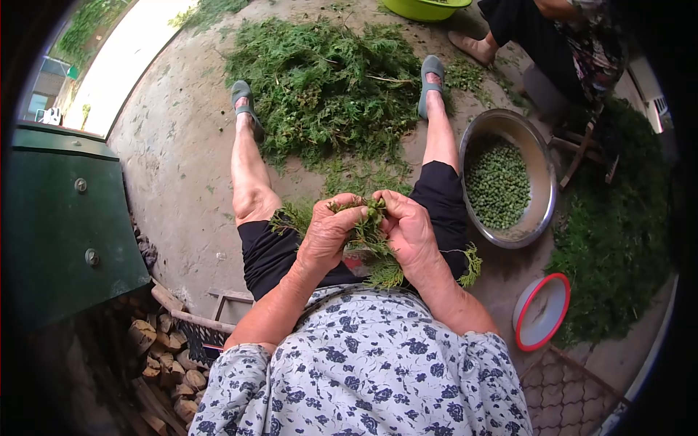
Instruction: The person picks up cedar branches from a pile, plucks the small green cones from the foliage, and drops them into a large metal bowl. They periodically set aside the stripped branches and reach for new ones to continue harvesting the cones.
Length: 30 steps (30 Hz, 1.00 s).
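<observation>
Above my lap, my left hand (331,231) is closed around a leafy conifer sprig (382,272) with flat green foliage. My right hand (408,231) pinches the top of the same sprig, where small green cones show between the fingertips. Both hands' fingertips nearly meet there. Fronds stick out below and to either side of the hands. To the right of my knee stands a steel basin (542,156) partly filled with small round green cones (498,185).
A heap of conifer branches (327,87) lies between my feet, another pile (614,240) at the right. A red-rimmed white bowl (544,312), a yellow-green tub (425,9) and split firewood (163,345) are around me. Another person (545,43) sits at the upper right.
</observation>
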Each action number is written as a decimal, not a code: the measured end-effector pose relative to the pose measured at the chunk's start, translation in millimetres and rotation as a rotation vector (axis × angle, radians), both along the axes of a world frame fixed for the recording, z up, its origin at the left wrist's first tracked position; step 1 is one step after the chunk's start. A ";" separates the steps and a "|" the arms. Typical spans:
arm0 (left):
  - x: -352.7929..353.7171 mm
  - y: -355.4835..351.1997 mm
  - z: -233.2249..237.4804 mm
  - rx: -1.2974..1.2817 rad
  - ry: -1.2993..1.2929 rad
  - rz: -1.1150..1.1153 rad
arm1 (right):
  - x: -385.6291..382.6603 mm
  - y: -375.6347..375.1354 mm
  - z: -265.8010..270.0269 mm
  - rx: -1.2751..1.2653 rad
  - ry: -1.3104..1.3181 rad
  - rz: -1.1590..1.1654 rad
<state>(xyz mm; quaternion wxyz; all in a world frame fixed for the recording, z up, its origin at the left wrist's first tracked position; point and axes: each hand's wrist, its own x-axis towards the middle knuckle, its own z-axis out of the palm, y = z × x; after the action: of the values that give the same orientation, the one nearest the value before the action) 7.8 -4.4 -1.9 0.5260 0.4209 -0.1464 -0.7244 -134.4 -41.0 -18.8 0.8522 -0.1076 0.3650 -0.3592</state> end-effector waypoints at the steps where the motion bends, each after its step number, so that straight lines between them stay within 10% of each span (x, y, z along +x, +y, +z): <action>1: -0.1 -0.3 1.5 0.008 0.002 -0.008 | -0.2 -0.2 2.2 0.000 0.000 0.001; 16: -5.9 2.2 12.6 0.000 -0.037 -0.029 | -12.0 -14.2 -1.8 0.065 -0.175 -0.050; 30: -3.3 2.4 3.4 -0.061 -0.446 -0.060 | -9.6 -6.1 10.2 -0.796 0.572 0.132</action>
<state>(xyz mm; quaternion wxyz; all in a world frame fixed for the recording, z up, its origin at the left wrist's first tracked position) 4.5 -2.0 1.6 0.4713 0.5502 -0.2933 -0.6238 -144.0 -47.1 -8.6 0.6314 -0.5421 0.4112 -0.3719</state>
